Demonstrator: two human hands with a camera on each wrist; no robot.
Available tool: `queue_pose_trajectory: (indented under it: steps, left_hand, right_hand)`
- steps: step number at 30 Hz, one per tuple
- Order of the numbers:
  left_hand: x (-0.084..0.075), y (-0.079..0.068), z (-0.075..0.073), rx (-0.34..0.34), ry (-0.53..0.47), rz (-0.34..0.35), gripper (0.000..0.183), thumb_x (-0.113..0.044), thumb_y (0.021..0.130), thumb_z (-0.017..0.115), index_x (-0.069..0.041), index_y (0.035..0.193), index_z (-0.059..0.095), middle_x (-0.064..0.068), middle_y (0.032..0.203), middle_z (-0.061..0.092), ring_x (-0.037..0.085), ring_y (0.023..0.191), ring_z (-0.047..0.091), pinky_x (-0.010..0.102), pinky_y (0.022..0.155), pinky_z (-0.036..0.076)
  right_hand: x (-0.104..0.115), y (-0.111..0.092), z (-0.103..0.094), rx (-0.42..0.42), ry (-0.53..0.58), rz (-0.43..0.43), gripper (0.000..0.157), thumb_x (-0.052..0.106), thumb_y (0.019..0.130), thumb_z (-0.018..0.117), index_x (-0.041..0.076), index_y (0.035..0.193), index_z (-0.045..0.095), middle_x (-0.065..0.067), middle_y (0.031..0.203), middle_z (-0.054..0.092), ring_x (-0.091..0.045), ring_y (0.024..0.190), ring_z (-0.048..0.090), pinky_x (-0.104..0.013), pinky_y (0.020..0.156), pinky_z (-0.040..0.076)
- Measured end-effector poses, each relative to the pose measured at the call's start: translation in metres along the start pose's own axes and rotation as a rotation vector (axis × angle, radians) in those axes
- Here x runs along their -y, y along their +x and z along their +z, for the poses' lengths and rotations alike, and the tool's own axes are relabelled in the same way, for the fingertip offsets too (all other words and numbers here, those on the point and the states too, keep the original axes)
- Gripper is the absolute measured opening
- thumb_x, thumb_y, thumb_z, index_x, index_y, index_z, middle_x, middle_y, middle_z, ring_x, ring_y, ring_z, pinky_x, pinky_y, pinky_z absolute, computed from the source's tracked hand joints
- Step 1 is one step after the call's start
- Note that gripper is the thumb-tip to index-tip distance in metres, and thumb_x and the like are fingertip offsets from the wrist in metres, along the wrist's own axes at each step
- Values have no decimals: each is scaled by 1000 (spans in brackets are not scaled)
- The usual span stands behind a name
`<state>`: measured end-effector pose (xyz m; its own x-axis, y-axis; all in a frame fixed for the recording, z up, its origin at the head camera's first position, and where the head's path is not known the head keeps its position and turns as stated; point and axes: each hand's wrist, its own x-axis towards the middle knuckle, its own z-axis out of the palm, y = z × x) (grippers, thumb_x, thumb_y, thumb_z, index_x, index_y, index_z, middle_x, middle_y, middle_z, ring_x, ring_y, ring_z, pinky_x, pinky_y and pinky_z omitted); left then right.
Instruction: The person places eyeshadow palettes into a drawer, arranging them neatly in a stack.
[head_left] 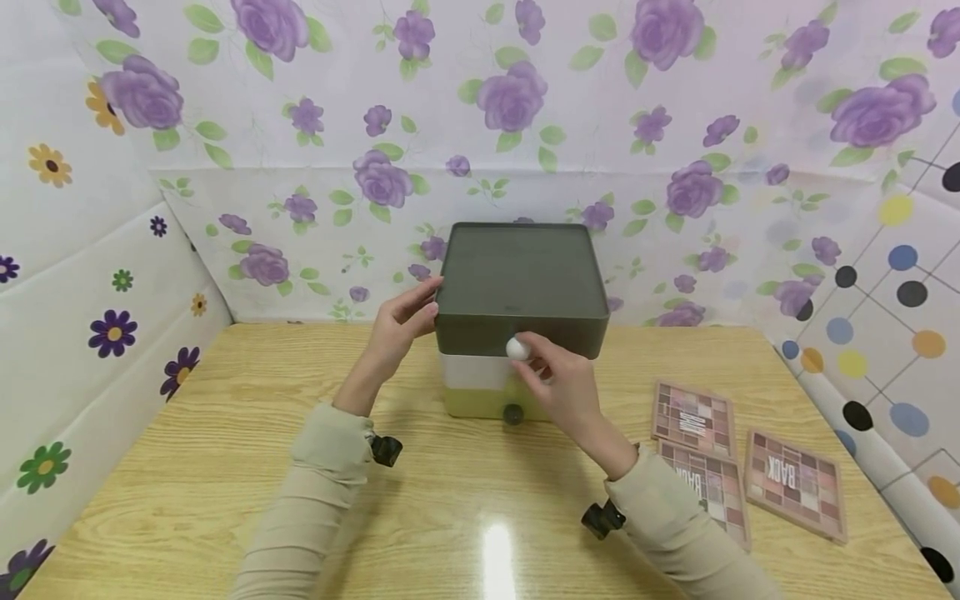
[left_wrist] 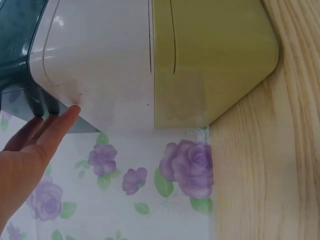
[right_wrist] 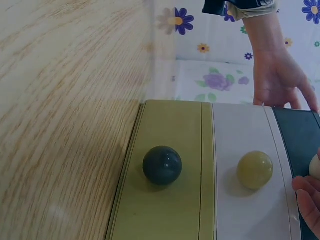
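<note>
A small stacked drawer box (head_left: 521, 271) stands toward the back of the table, with a dark green top tier, a white middle tier and an olive bottom tier. My right hand (head_left: 566, 387) pinches the round white drawer knob (head_left: 517, 348) on the dark top tier between thumb and fingers. On the box's left side, my left hand (head_left: 393, 329) rests its extended fingers at the top tier; in the left wrist view those fingers (left_wrist: 62, 127) lie by the dark and white tiers. Lower down, the right wrist view shows a yellow knob (right_wrist: 255, 170) on the white tier and a dark knob (right_wrist: 162, 165) on the olive tier.
Several flat palette-like cases marked BACK, among them one case (head_left: 797, 483) at the far right, lie on the wooden table (head_left: 225, 450). A floral cloth (head_left: 315, 125) hangs right behind the box, and patterned cloths flank both sides.
</note>
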<state>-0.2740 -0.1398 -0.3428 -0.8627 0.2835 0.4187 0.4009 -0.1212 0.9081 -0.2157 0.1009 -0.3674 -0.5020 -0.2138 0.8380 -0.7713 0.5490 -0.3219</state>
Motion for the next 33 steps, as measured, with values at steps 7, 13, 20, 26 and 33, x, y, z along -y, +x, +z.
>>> queue_pose_trajectory:
  steps: [7,13,20,26,33]
  left_hand:
    - [1,-1,3,-36,-14,-38,45,-9,92,48,3,135,41,13,141,37,22,121,43,29,82,47]
    - [0,-2,4,-46,13,-57,46,-14,92,49,1,135,42,11,142,35,23,126,38,28,82,47]
    - [0,-3,4,-44,20,-61,46,-14,92,48,0,136,41,11,144,33,21,128,35,32,84,46]
    - [-1,-5,5,-51,51,-75,45,-15,93,49,-1,136,41,10,143,35,22,125,38,27,80,46]
    - [-2,-8,6,-53,71,-68,46,-18,92,52,-3,135,44,9,142,37,20,126,38,25,80,46]
  right_hand:
    - [2,-1,1,-30,4,1,26,0,73,74,-1,97,64,-9,72,65,-14,55,58,-24,48,47]
    - [7,-4,-1,-44,28,-17,28,-1,70,75,-2,96,65,-9,71,64,-14,55,57,-25,47,46]
    - [11,-9,-5,-45,13,-40,30,0,69,76,-2,97,65,-9,73,65,-14,56,58,-24,47,46]
    - [15,-14,-10,-36,13,-77,33,-2,66,77,-1,98,65,-10,76,66,-15,58,59,-24,47,46]
    - [19,-19,-17,-30,1,-114,24,10,79,71,-1,99,65,-9,76,65,-15,58,60,-24,48,47]
